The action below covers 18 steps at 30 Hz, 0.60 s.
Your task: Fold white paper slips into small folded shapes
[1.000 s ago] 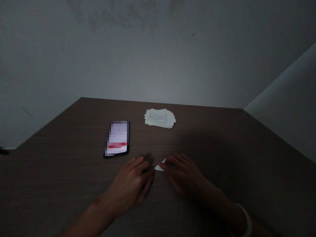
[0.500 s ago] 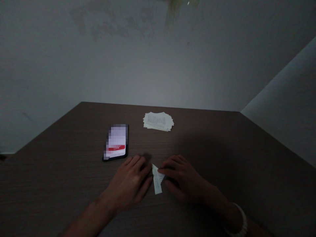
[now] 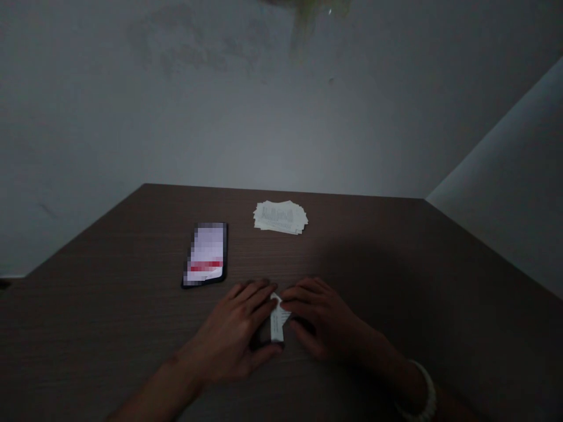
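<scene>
Fingers of the left hand (image 3: 240,325), nearer and right of the phone (image 3: 206,246), part widely around a small paper (image 3: 277,325). That paper, farther right of the phone, looks part-folded, one slanted flap unfinished. Rightward of the phone's far end, a paper pile (image 3: 280,217) lies flat. Rightmost, the right hand (image 3: 323,313) touches the flap; its grip is unclear.

Paper stack (image 3: 280,218) behind paper slip (image 3: 277,325).

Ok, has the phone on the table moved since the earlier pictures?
No. The phone shows no clear shift either way against the far edge of the table; both share the view's slight drift.
</scene>
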Motion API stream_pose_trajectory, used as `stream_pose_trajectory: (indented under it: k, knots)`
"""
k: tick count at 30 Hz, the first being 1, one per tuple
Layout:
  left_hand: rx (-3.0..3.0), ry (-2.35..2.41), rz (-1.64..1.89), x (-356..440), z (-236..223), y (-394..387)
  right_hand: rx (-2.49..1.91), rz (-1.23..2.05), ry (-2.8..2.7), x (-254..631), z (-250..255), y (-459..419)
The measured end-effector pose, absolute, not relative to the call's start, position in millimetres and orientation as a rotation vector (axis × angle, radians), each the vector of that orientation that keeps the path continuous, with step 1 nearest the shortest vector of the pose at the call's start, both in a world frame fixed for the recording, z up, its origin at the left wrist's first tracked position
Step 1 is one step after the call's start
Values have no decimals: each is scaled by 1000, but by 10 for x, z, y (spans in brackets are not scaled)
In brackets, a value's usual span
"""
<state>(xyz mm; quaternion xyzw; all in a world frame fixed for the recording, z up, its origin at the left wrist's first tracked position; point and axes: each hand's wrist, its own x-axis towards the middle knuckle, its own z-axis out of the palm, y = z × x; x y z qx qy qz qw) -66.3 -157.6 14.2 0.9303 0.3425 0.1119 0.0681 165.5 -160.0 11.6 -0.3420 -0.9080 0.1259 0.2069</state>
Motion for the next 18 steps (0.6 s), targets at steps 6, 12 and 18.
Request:
stream_pose_trajectory:
  k: [6, 12, 18]
  knots:
    - [2808, 1011, 430, -638, 183, -1575, -931, 310, -2561, 1671, 124, -1604]
    - [2898, 816, 507, -640, 167, -1593, -910, 290, -2556, 1683, 129, -1604]
    - [2900, 820, 535, -628, 130, -1609, -971, 221, -2555, 1685, 109, -1581]
